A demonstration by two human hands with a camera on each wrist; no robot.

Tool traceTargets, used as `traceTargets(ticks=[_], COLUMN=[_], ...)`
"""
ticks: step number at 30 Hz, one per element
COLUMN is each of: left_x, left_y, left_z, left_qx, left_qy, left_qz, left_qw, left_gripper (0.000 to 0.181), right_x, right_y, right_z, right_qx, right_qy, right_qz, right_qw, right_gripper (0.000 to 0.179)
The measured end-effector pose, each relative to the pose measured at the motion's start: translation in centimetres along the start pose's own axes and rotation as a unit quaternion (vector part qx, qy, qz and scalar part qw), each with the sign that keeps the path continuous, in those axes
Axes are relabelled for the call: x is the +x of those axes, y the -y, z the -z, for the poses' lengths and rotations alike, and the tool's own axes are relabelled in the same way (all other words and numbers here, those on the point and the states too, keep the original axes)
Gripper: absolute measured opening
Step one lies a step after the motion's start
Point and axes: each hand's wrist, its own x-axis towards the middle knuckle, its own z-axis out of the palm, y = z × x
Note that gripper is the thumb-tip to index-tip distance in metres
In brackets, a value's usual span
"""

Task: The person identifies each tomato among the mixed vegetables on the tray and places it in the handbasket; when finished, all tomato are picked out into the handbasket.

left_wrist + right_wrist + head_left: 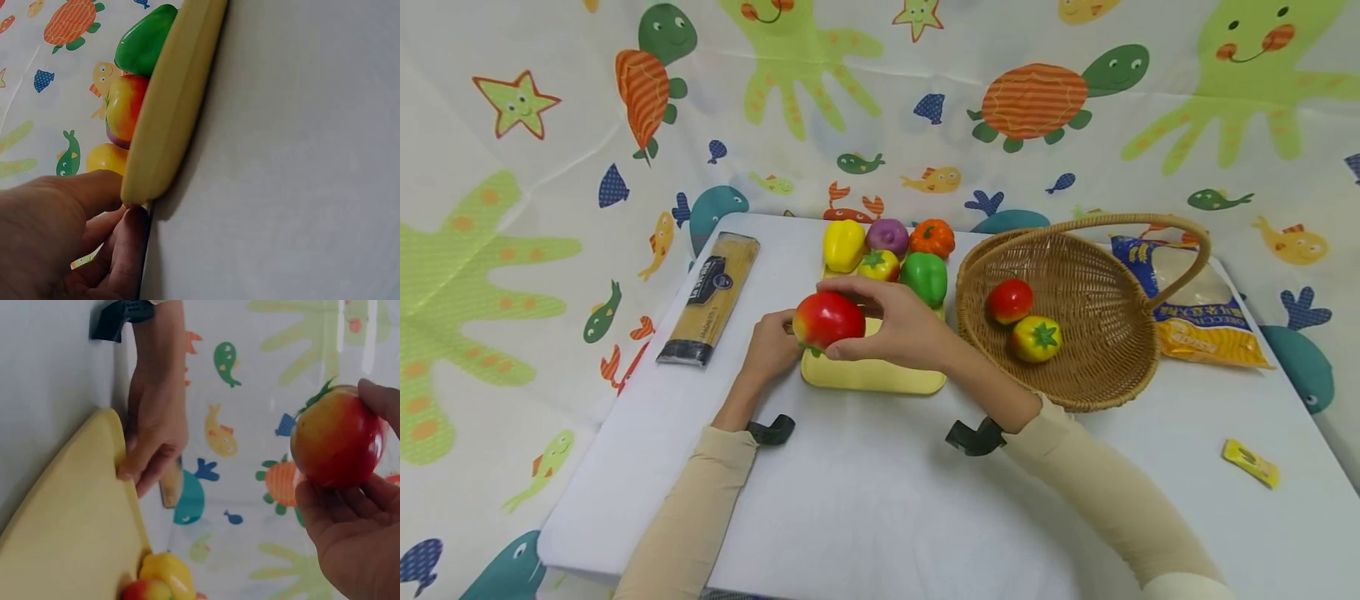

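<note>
My right hand [910, 325] holds a red tomato [829, 320] with a yellowish patch and green leaves, up above the front of a pale yellow tray [872, 379]. In the right wrist view, thumb and fingers curve around the tomato [337, 437]. My left hand [770, 346] pinches the tray's left edge; the left wrist view has the thumb on top and fingers below the tray [172, 106]. At the tray's back sit a yellow pepper [844, 246], a purple onion-like vegetable [887, 238], an orange pumpkin-like vegetable [932, 239], a red-yellow tomato [880, 265] and a green pepper [925, 277].
Right of the tray stands a wicker basket [1097, 333] with a tall handle, holding a red tomato [1010, 301] and a yellow one [1037, 338]. A spaghetti pack [711, 298] lies left, a blue-yellow pasta bag [1210, 317] behind the basket, a small yellow packet [1251, 463] far right.
</note>
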Motion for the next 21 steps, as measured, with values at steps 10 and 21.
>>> traceTargets(ticks=[10, 21], left_x=[0.2, 0.1], left_y=[0.4, 0.1], left_z=[-0.2, -0.2], left_qx=[-0.027, -0.029], left_qy=[0.002, 0.010], left_qz=[0.030, 0.037], left_qw=[0.9992, 0.9988], left_gripper=[0.041, 0.041], right_x=[-3.7, -8.0], right_y=[2.5, 3.2], right_z=[4.2, 10.1], right_qx=[0.023, 0.019], right_qy=[0.056, 0.070], right_qz=[-0.026, -0.031], right_qw=[0.9978, 0.9969], right_gripper=[0.065, 0.064])
